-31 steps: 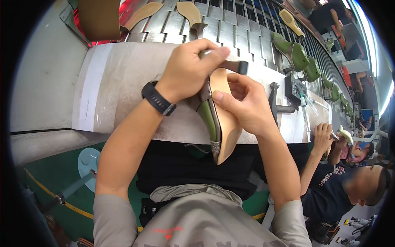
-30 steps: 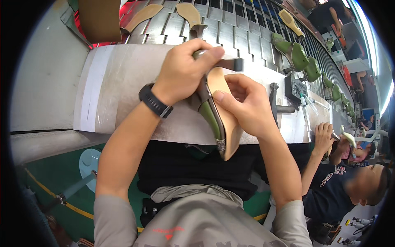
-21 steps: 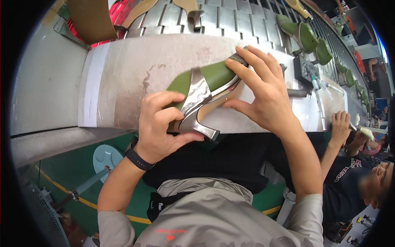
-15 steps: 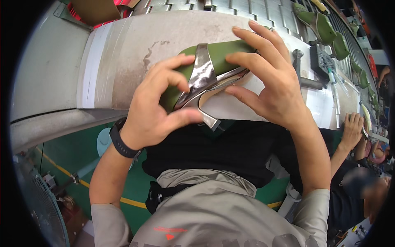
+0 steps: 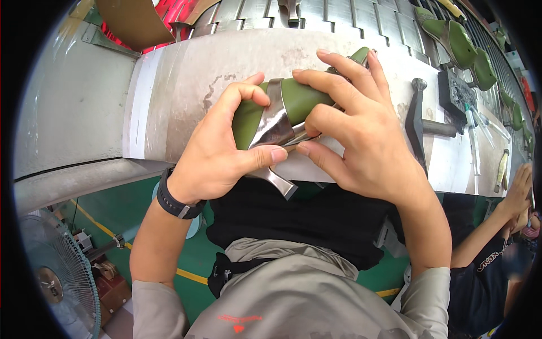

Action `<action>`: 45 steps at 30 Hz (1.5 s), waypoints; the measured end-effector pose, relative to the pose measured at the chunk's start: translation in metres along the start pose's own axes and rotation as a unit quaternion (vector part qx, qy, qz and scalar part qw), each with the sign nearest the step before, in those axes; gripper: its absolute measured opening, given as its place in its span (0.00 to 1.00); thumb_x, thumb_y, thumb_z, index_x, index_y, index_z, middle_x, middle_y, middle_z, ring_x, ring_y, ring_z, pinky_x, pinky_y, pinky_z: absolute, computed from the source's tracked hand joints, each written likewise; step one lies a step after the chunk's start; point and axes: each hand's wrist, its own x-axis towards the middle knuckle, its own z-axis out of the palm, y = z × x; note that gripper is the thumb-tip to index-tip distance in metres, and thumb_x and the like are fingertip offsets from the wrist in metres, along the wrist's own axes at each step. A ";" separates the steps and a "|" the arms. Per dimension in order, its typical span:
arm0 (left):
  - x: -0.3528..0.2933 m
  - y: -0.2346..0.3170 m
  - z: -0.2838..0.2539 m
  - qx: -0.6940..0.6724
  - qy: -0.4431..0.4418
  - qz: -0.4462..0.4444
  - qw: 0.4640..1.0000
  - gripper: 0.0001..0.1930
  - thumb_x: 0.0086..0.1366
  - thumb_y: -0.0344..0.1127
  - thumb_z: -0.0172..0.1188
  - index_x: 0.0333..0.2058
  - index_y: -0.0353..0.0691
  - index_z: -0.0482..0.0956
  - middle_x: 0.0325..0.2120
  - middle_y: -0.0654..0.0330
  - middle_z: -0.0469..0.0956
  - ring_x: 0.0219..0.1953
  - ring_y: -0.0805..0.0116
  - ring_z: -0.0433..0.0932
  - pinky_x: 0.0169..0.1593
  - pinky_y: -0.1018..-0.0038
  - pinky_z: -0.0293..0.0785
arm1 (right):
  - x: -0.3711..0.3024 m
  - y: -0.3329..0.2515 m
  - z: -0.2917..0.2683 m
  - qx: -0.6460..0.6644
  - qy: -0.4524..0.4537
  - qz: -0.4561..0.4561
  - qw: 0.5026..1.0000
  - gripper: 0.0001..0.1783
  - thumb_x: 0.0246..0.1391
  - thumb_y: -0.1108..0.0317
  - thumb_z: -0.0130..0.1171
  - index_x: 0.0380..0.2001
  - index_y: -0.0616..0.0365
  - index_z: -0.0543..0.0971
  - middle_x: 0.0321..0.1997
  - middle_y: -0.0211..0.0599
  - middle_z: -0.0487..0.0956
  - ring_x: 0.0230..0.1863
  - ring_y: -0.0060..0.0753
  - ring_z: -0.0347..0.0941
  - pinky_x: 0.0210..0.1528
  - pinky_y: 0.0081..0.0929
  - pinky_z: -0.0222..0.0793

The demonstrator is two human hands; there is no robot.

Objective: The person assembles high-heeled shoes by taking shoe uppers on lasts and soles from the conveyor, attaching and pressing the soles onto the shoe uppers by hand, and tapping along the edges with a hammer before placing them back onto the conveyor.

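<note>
A high-heeled shoe with shiny pewter straps (image 5: 275, 125) is held on its side over the bench edge, with a green shoe last (image 5: 307, 95) inside it. My left hand (image 5: 209, 147) is closed round the strap end; its thumb presses near the heel and its fingers lie over the green last. My right hand (image 5: 370, 133) grips the other end, with its thumb and bent index finger at the sole edge and the other fingers spread over the top. The slim metallic heel (image 5: 276, 182) points down towards me. My right fingers hide part of the toe end.
On the pale bench (image 5: 186, 85) lie a hammer (image 5: 416, 121), a black block (image 5: 456, 96) and syringe-like tubes (image 5: 473, 135). Slatted conveyor (image 5: 248, 20) runs behind, bearing more green-lasted shoes (image 5: 460, 45). A co-worker's hand (image 5: 518, 192) is at right, a fan (image 5: 53, 277) at lower left.
My left thumb has come down onto the shoe near the heel. My right index finger has bent in against the sole edge. The shoe appears slightly lower in view.
</note>
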 end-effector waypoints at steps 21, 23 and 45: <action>0.000 0.007 0.027 0.206 0.081 0.079 0.972 0.38 0.58 0.32 0.69 0.68 0.37 0.68 0.68 0.37 0.68 0.69 0.37 0.69 0.71 0.52 0.65 | 0.011 -0.018 0.001 -0.046 -0.002 0.053 0.998 0.17 0.43 0.69 0.77 0.30 0.54 0.76 0.66 0.42 0.77 0.75 0.57 0.66 0.76 0.75 0.48; 0.001 0.007 0.023 0.195 0.067 0.083 0.975 0.39 0.58 0.30 0.69 0.68 0.34 0.67 0.68 0.38 0.68 0.70 0.40 0.69 0.72 0.55 0.65 | 0.013 -0.005 -0.004 -0.033 0.010 0.052 0.998 0.21 0.42 0.67 0.79 0.34 0.54 0.75 0.67 0.43 0.77 0.74 0.55 0.67 0.76 0.72 0.50; 0.033 0.016 0.025 0.269 0.025 0.130 0.954 0.40 0.60 0.37 0.76 0.66 0.27 0.68 0.60 0.41 0.73 0.60 0.44 0.76 0.65 0.60 0.72 | -0.074 0.073 -0.037 -0.049 0.148 0.195 0.968 0.25 0.56 0.70 0.72 0.58 0.57 0.82 0.69 0.52 0.76 0.66 0.58 0.75 0.67 0.44 0.73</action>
